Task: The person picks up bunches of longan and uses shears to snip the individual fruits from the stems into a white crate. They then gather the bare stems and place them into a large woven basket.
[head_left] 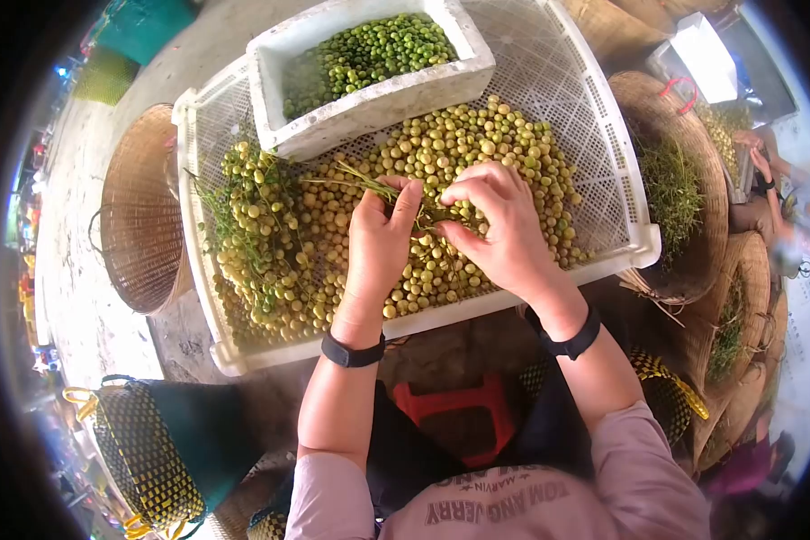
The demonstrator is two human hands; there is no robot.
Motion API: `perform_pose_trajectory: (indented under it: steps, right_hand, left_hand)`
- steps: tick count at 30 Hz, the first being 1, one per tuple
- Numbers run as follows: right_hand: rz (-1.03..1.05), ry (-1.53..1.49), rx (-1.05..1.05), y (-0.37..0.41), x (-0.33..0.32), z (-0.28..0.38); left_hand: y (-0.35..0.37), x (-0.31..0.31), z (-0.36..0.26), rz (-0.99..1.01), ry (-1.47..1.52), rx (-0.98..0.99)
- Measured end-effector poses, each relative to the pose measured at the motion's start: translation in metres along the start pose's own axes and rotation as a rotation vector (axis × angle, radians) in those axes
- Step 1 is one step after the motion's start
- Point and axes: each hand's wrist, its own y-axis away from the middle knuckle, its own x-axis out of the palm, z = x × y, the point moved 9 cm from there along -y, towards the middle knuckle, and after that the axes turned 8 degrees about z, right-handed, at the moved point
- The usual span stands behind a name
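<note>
Over a white mesh tray [607,144] of loose yellow-green round fruits [468,135], my left hand [382,229] pinches a bunch of thin green stems [360,177] between thumb and fingers. Close beside it, my right hand [499,225] has its thumb and fingers curled together at the stems' other end; what lies between them is too small to make out. Fruits still on leafy stems [252,207] fill the tray's left side. A white foam box [378,108] with small green fruits [387,54] rests on the tray's far part.
Woven baskets stand left [139,216] and right, one holding green stems [670,189]. A checked bag [144,450] is at lower left. A red stool [459,405] shows below the tray. Another person's hands [756,153] are at the far right.
</note>
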Motion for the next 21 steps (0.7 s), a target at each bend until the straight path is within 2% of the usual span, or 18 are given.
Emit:
perform_pose_trajectory:
  steps: [5,9,11,12,13,15,16,17,19,21]
  right_hand:
    - [0.047,-0.079,0.015,0.005,0.013,-0.009]
    - [0.095,-0.72,0.121,0.006,0.027,-0.025]
    - [0.056,-0.732,0.165,0.004,0.012,-0.029]
    - [0.019,-0.906,0.179,0.001,0.011,-0.03]
    - [-0.084,-0.943,0.223,0.001,0.004,-0.031]
    - [-0.125,-1.163,0.295,0.004,0.004,-0.019]
    - [-0.055,-1.194,0.351,0.008,0.013,-0.015]
    - [0.025,-0.989,0.391,0.009,0.018,-0.004]
    - [0.084,-0.472,0.192,0.001,0.028,0.037]
    - [0.039,0.056,0.031,-0.005,0.034,0.055]
  left_hand:
    - [0.002,0.0,0.013,0.023,0.199,-0.105]
    - [0.0,-0.008,0.016,0.007,0.111,-0.143]
    - [-0.001,-0.021,0.023,-0.071,0.283,-0.165]
    - [-0.001,-0.025,0.021,-0.094,0.34,-0.152]
    - [-0.002,-0.027,0.022,-0.102,0.344,-0.149]
    - [-0.004,-0.028,0.027,-0.128,0.5,-0.112]
    - [-0.004,-0.029,0.029,-0.141,0.525,-0.126]
    - [-0.004,-0.027,0.029,-0.142,0.528,-0.125]
    - [-0.003,-0.025,0.031,-0.179,0.605,-0.13]
    - [0.0,-0.022,0.03,-0.17,0.659,-0.123]
